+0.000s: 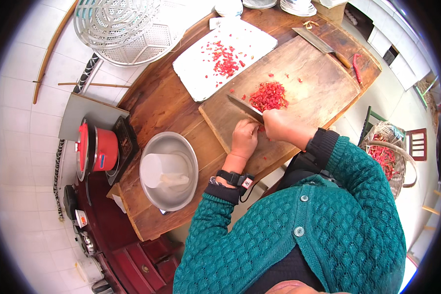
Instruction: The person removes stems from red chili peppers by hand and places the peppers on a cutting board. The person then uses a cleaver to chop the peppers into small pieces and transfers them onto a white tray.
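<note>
My right hand (275, 125) grips a kitchen knife (244, 106), whose blade points up and left across the wooden cutting board (319, 77). Close beside it, my left hand (245, 136) rests on the board with its fingers bent down near the knife. Red bits (261, 129) show between the two hands, but whatever lies under the left fingertips is hidden. A heap of chopped red chili (269, 96) lies just beyond the blade, with a few loose pieces around it.
A white tray (191, 70) holds scattered chili pieces. A cleaver (314, 40) lies on the board's far edge, beside a whole red chili (357, 70). Left stand a metal basin (194, 161) holding a white container and a red pot (106, 149). A wicker basket (397, 187) of chilies is at right.
</note>
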Action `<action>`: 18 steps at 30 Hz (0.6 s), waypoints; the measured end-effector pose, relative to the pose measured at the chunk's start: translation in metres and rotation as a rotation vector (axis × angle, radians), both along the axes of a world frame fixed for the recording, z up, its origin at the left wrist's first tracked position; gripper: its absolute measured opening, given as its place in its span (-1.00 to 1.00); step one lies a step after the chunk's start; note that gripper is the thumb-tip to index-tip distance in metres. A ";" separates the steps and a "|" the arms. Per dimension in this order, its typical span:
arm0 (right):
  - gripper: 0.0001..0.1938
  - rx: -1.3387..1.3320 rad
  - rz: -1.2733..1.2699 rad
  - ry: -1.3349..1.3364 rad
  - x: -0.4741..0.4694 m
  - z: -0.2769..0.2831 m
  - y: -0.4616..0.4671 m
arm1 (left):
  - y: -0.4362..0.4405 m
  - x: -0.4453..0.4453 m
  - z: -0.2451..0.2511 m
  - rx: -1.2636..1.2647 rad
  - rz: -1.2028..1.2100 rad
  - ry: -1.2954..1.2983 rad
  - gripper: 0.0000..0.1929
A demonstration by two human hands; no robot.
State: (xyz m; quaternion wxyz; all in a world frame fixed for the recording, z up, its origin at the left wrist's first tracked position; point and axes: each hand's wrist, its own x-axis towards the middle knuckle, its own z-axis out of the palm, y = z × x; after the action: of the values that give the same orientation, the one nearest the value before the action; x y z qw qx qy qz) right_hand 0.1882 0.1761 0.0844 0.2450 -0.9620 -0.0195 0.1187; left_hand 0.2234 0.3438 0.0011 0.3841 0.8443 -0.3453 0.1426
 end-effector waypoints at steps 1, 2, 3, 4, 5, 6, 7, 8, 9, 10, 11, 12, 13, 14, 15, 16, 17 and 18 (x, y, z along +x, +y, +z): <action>-0.85 0.003 0.010 -0.055 -0.001 -0.001 -0.002 | 0.001 0.000 0.000 0.025 0.000 0.008 -0.93; -0.85 0.008 0.017 -0.125 -0.002 -0.002 -0.004 | 0.001 0.000 0.000 0.040 0.004 0.013 -0.94; -0.85 -0.022 0.000 -0.118 -0.005 -0.002 -0.004 | 0.001 0.001 -0.001 0.022 0.014 0.016 -0.94; -0.83 -0.010 -0.017 -0.061 -0.008 -0.002 -0.004 | 0.000 0.001 -0.002 -0.004 0.024 0.022 -0.95; -0.84 -0.017 0.013 -0.047 -0.013 -0.002 -0.004 | -0.001 0.002 -0.004 -0.020 0.031 0.036 -0.96; -0.84 -0.035 0.039 -0.014 -0.018 -0.001 -0.004 | -0.001 0.001 -0.005 -0.026 0.035 0.028 -0.96; -0.84 -0.033 0.077 -0.019 -0.021 0.001 -0.004 | -0.001 0.003 -0.005 -0.025 0.037 0.020 -0.96; -0.84 -0.056 0.065 0.007 -0.022 0.002 -0.004 | -0.001 0.003 -0.006 -0.021 0.042 0.016 -0.97; -0.84 -0.052 0.065 0.006 -0.022 0.003 -0.004 | -0.001 0.004 -0.006 -0.020 0.034 0.010 -0.96; -0.84 -0.058 0.056 0.010 -0.022 0.003 -0.003 | -0.001 0.003 -0.006 -0.015 0.030 0.011 -0.96; -0.84 -0.044 0.077 -0.003 -0.020 0.003 -0.003 | 0.000 0.003 -0.005 -0.008 0.027 0.014 -0.96; -0.84 -0.038 0.089 -0.008 -0.017 0.002 -0.003 | 0.000 0.003 -0.005 -0.010 0.027 0.017 -0.96; -0.84 -0.045 0.095 0.025 -0.016 0.001 -0.002 | 0.000 0.003 -0.005 -0.010 0.027 0.023 -0.96; -0.84 -0.024 0.085 0.024 -0.014 -0.001 -0.003 | 0.001 0.003 -0.005 -0.011 0.029 0.028 -0.96; -0.84 -0.020 0.071 0.056 -0.011 -0.003 -0.003 | 0.001 0.003 -0.005 -0.016 0.025 0.014 -0.96; -0.84 -0.003 0.063 0.054 -0.010 -0.005 -0.003 | 0.001 0.004 -0.005 -0.022 0.022 -0.001 -0.96; -0.84 0.008 0.055 0.036 -0.008 -0.008 -0.002 | 0.000 0.004 -0.005 -0.031 0.019 -0.017 -0.96; -0.84 0.034 0.050 -0.017 -0.007 -0.010 0.000 | 0.000 0.004 -0.004 -0.013 0.013 -0.001 -0.96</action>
State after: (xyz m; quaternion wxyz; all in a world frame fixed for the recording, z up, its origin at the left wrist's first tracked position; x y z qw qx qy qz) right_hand 0.1810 0.1763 0.0740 0.2579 -0.9580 -0.0478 0.1162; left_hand 0.2272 0.3440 -0.0032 0.3882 0.8441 -0.3390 0.1478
